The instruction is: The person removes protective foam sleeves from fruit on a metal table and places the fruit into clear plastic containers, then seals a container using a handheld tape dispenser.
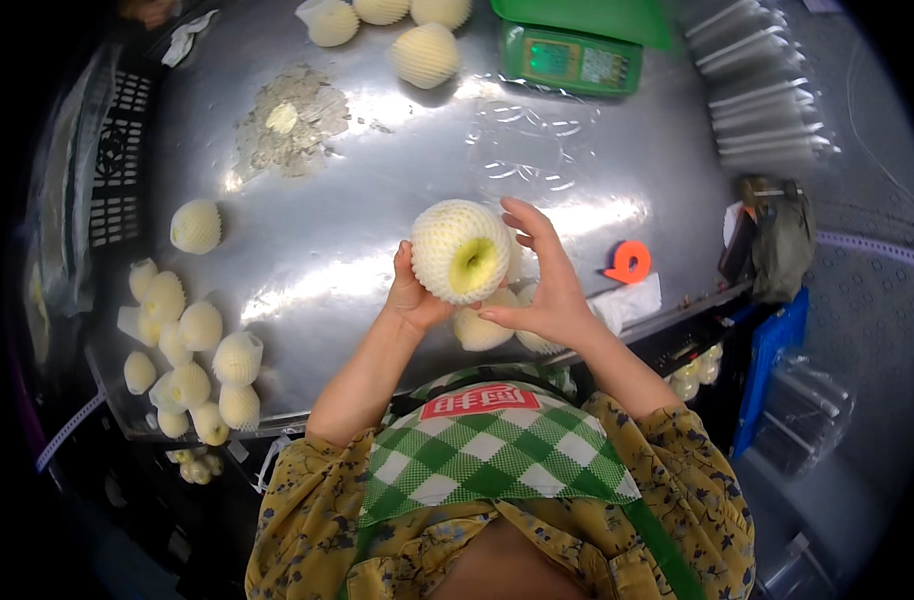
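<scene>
My left hand [415, 294] holds a pale yellow-green apple [463, 251] wrapped in a white foam net, its stem hollow facing up. Close to its right side, my right hand [543, 281] has its thumb and fingers spread; whether it touches the net cannot be told. Below the hands, more foam-netted fruits [485, 322] lie by the table's near edge, partly hidden by the right hand. A clear plastic tray [532, 142] lies farther up the steel table [352, 210].
Netted fruits [201, 326] cluster at left, others [425, 56] at the top. A green scale [571, 60] stands top right, beside stacked clear trays [761, 90]. An orange tape dispenser [628, 262] lies at right. A black crate [119, 157] is at far left. Part of another person's hand [149, 10] shows top left.
</scene>
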